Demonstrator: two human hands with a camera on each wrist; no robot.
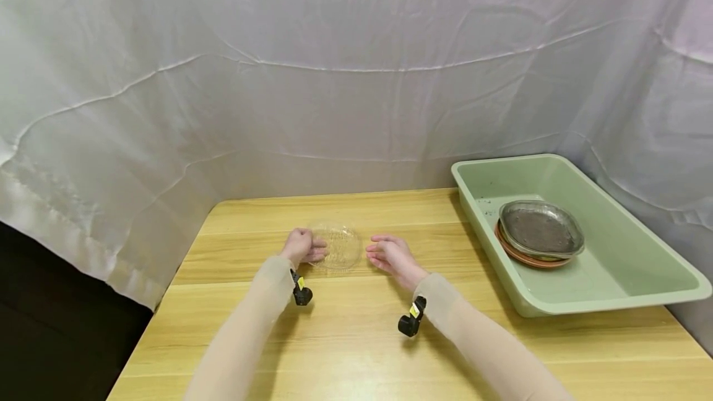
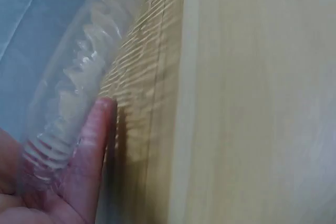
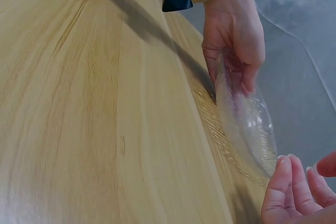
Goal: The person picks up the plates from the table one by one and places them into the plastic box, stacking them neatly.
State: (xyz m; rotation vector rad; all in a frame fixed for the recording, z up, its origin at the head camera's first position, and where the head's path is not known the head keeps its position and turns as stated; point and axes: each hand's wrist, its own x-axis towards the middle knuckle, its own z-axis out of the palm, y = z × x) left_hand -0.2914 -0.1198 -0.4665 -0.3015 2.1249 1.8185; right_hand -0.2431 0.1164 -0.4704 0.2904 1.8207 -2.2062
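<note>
A clear, shallow plate (image 1: 342, 246) with a ridged pattern is held tilted just over the wooden table. At its left edge my left hand (image 1: 303, 245) grips it, the thumb on the upper face and the fingers beneath, as the right wrist view shows. Ripples of light from the plate (image 2: 84, 72) fall on the wood in the left wrist view. My right hand (image 1: 392, 257) is beside the plate's right edge, fingers loosely extended and holding nothing. In the right wrist view its fingertips (image 3: 283, 166) come close to the rim; whether they touch is unclear.
On the right of the table (image 1: 356, 339) stands a pale green basin (image 1: 618, 258). It contains a stack: a greyish glass dish (image 1: 540, 228) on top of a reddish-brown plate (image 1: 520, 257). A grey curtain (image 1: 345, 110) hangs behind the table and along its sides.
</note>
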